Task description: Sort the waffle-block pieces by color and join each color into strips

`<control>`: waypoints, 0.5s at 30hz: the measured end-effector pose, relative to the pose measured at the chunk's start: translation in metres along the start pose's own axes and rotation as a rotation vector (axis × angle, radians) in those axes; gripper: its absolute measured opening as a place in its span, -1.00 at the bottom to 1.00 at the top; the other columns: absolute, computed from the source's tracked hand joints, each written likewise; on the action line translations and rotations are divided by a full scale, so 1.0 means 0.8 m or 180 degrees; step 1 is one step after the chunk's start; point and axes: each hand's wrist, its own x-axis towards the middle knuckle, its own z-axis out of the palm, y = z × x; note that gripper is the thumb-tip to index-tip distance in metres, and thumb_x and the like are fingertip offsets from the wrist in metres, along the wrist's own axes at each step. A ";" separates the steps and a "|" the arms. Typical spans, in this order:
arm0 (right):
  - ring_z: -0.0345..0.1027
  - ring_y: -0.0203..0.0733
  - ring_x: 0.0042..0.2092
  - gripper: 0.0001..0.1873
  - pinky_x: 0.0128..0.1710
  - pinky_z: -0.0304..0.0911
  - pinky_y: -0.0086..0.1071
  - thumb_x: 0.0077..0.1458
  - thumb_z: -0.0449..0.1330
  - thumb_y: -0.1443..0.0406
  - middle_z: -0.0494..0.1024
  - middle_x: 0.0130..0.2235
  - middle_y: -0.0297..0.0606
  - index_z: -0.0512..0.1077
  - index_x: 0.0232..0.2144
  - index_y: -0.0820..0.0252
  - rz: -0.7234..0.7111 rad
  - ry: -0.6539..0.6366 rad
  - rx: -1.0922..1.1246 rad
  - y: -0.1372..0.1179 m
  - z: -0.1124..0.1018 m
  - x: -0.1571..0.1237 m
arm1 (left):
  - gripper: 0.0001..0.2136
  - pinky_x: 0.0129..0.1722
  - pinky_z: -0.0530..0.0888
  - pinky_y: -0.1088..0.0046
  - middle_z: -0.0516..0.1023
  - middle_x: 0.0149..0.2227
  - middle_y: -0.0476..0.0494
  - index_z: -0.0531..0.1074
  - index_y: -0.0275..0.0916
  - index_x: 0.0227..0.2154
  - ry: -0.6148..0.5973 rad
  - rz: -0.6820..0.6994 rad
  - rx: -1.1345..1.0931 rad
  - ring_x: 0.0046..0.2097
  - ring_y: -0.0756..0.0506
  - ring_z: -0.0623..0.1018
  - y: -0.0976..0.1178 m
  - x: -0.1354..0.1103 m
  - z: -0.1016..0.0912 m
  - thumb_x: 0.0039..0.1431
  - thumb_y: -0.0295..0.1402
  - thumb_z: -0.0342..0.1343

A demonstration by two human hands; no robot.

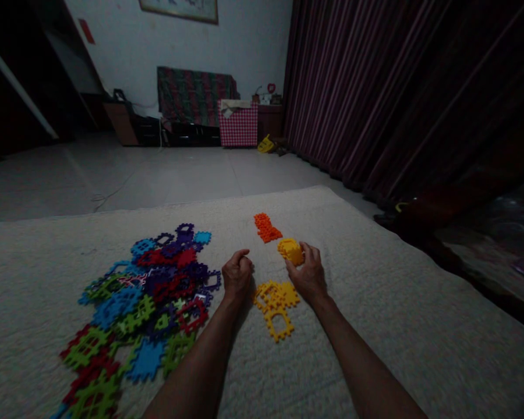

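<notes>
My right hand (pixel 309 272) is closed around a yellow cube (pixel 290 251) built from interlocking plastic tiles, which rests on the cream carpet (pixel 375 302). My left hand (pixel 237 273) is curled into a fist on the carpet just left of it; whether it holds anything is hidden. Between my wrists lie several loose yellow tiles (pixel 276 305). A short stack of orange tiles (pixel 266 227) lies beyond the cube. A big heap of blue, green, red and purple tiles (pixel 144 297) spreads out to the left of my left hand.
A dark striped curtain (pixel 397 87) hangs along the right side. Past the carpet is grey floor (pixel 157 174), then low furniture with a checked red box (pixel 238 123) against the far white wall.
</notes>
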 end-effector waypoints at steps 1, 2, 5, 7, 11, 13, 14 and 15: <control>0.32 0.05 0.05 -0.37 0.03 0.37 -0.08 0.06 0.23 0.17 0.37 0.05 0.00 0.25 0.16 0.22 0.0006 -0.0003 -0.0008 0.001 0.001 0.000 | -0.63 -0.48 0.39 0.51 0.47 -0.59 0.00 0.57 -0.34 -0.22 0.0000 0.0014 0.0023 -0.53 -0.02 0.48 0.001 0.000 0.000 -0.01 -0.31 -0.04; 0.32 0.05 0.05 -0.37 0.03 0.37 -0.08 0.05 0.23 0.17 0.37 0.05 0.00 0.25 0.16 0.22 0.0010 0.0000 -0.0016 0.001 0.001 0.000 | -0.63 -0.48 0.39 0.51 0.47 -0.60 0.00 0.57 -0.33 -0.22 0.0000 0.0032 0.0051 -0.54 -0.02 0.47 0.001 0.000 0.000 -0.01 -0.31 -0.04; 0.33 0.05 0.05 -0.37 0.03 0.37 -0.07 0.05 0.23 0.17 0.37 0.05 -0.01 0.26 0.16 0.21 0.0004 0.0021 -0.0020 0.003 0.003 0.000 | -0.63 -0.48 0.38 0.50 0.46 -0.61 0.01 0.57 -0.32 -0.23 -0.0007 0.0070 0.0088 -0.54 -0.02 0.48 0.000 0.000 0.000 -0.01 -0.32 -0.04; 0.33 0.04 0.05 -0.38 0.04 0.37 -0.08 0.05 0.23 0.16 0.37 0.05 -0.01 0.26 0.15 0.20 -0.0010 0.0035 0.0005 0.004 0.003 0.000 | -0.63 -0.47 0.39 0.50 0.46 -0.60 0.02 0.57 -0.32 -0.23 -0.0019 0.0057 0.0062 -0.53 -0.02 0.49 -0.002 0.001 0.001 -0.01 -0.31 -0.04; 0.32 0.05 0.06 -0.38 0.04 0.37 -0.07 0.05 0.22 0.16 0.37 0.04 -0.01 0.26 0.15 0.20 -0.0036 0.0041 0.0046 0.003 0.003 0.000 | -0.63 -0.48 0.38 0.50 0.48 -0.57 0.00 0.58 -0.31 -0.23 -0.0001 0.0033 0.0070 -0.51 -0.02 0.49 -0.003 0.001 0.001 -0.01 -0.30 -0.04; 0.32 0.06 0.06 -0.38 0.04 0.37 -0.06 0.04 0.22 0.16 0.37 0.05 0.00 0.26 0.15 0.21 -0.0028 0.0027 0.0048 0.002 0.003 0.000 | -0.62 -0.48 0.38 0.50 0.49 -0.57 0.00 0.58 -0.32 -0.23 0.0001 0.0028 0.0075 -0.51 -0.02 0.48 -0.001 0.001 0.001 -0.02 -0.30 -0.04; 0.32 0.06 0.06 -0.37 0.04 0.37 -0.06 0.04 0.23 0.16 0.36 0.05 0.00 0.26 0.15 0.21 -0.0020 0.0020 0.0048 0.002 0.002 0.000 | -0.62 -0.48 0.38 0.50 0.49 -0.57 -0.01 0.58 -0.32 -0.23 0.0002 0.0021 0.0075 -0.51 -0.02 0.48 0.000 0.000 0.001 -0.02 -0.31 -0.04; 0.32 0.06 0.07 -0.36 0.04 0.37 -0.06 0.03 0.23 0.16 0.36 0.06 0.00 0.26 0.15 0.21 -0.0012 0.0014 0.0046 0.001 0.002 0.000 | -0.62 -0.48 0.38 0.50 0.49 -0.58 -0.01 0.58 -0.32 -0.23 0.0005 0.0014 0.0076 -0.52 -0.02 0.48 0.000 0.000 0.001 -0.02 -0.31 -0.04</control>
